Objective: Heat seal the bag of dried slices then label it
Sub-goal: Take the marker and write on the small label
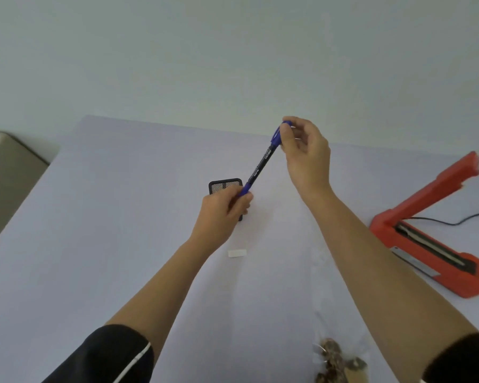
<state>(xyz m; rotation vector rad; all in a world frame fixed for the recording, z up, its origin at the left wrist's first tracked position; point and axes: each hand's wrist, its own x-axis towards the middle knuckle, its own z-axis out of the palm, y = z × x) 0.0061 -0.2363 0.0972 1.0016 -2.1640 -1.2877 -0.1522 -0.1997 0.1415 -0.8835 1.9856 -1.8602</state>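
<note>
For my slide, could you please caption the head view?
Both hands, left hand and right hand, hold a blue marker above the table, heat sealer open.

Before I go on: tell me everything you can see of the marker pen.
The marker pen is a slim black barrel, plastic by its look, with white print and a blue cap at each end. It is held in the air above the table, slanting from lower left to upper right. The left hand grips its lower end; the right hand pinches the upper cap. Both caps look still on.
</note>
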